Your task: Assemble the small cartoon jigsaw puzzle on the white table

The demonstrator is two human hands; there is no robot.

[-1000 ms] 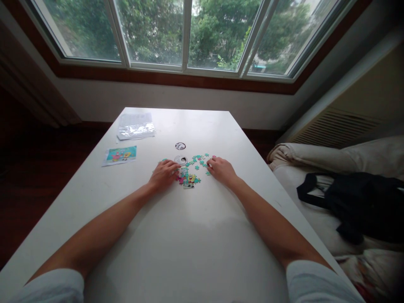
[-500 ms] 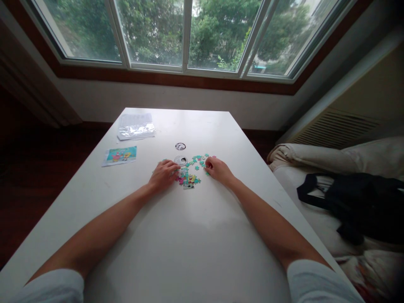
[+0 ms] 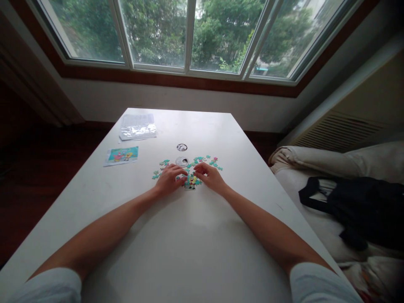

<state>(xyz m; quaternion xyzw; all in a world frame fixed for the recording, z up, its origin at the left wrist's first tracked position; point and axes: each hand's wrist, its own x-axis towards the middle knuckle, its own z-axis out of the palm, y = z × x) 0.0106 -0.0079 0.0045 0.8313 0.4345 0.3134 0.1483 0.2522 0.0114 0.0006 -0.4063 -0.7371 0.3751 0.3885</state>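
A small joined patch of a cartoon jigsaw [image 3: 190, 182] lies on the white table [image 3: 195, 244]. Loose teal and pink pieces [image 3: 212, 162] are scattered beyond it, with a few more [image 3: 159, 169] to the left. My left hand [image 3: 170, 178] rests at the patch's left edge, fingers curled down onto the pieces. From the other side my right hand [image 3: 211, 176] meets it, fingertips pinched near the top of the patch. What either hand grips is too small to name.
A printed picture card [image 3: 121, 155] and a clear plastic bag [image 3: 137, 126] lie at the table's far left. Two small round discs [image 3: 182, 153] sit just beyond the pieces. A sofa with a black bag [image 3: 360, 208] stands close to the right edge.
My right hand has slid left from the loose pieces to the joined patch. My left hand has shifted slightly right, so the fingertips of both hands now nearly meet.
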